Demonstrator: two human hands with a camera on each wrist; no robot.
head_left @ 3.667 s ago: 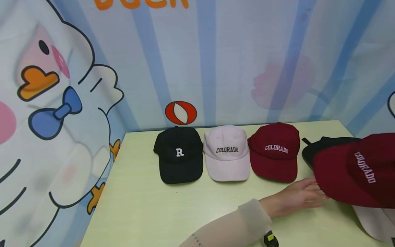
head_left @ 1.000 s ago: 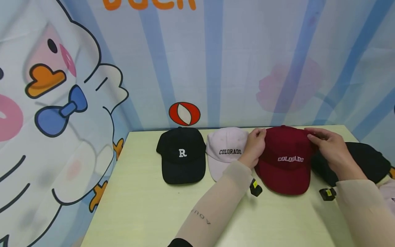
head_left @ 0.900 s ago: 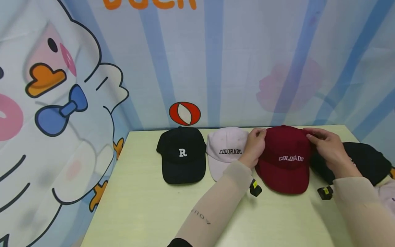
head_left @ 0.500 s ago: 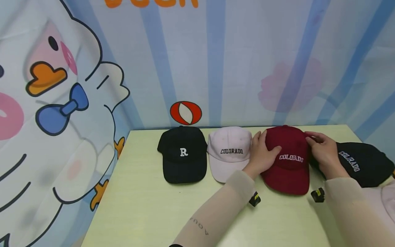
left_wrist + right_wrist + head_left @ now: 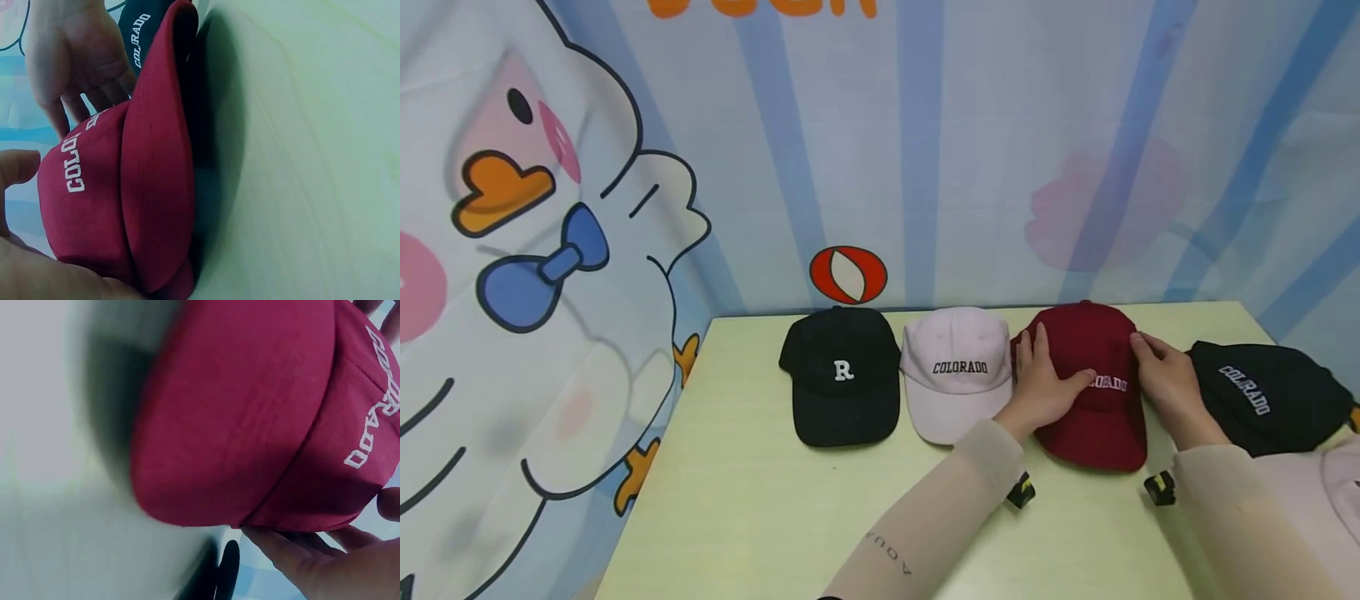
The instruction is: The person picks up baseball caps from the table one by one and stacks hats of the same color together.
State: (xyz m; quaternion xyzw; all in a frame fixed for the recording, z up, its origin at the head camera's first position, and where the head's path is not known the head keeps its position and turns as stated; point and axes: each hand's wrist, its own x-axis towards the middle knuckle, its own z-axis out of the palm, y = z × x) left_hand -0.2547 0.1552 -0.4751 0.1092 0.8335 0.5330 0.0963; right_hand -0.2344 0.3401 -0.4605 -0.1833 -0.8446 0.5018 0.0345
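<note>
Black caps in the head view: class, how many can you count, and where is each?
2. A black R cap lies at the left end of the row, beside a pale COLORADO cap; a black COLORADO cap lies right of the right hand. More could be hidden underneath.

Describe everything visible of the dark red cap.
The dark red cap looks like smooth fabric, with a rounded crown, a curved brim pointing toward the camera and white COLORADO letters. It is crown up, between the pink cap and the black COLORADO cap. The left hand touches its left side, thumb covering some letters in the head view; the right hand touches its other side.
</note>
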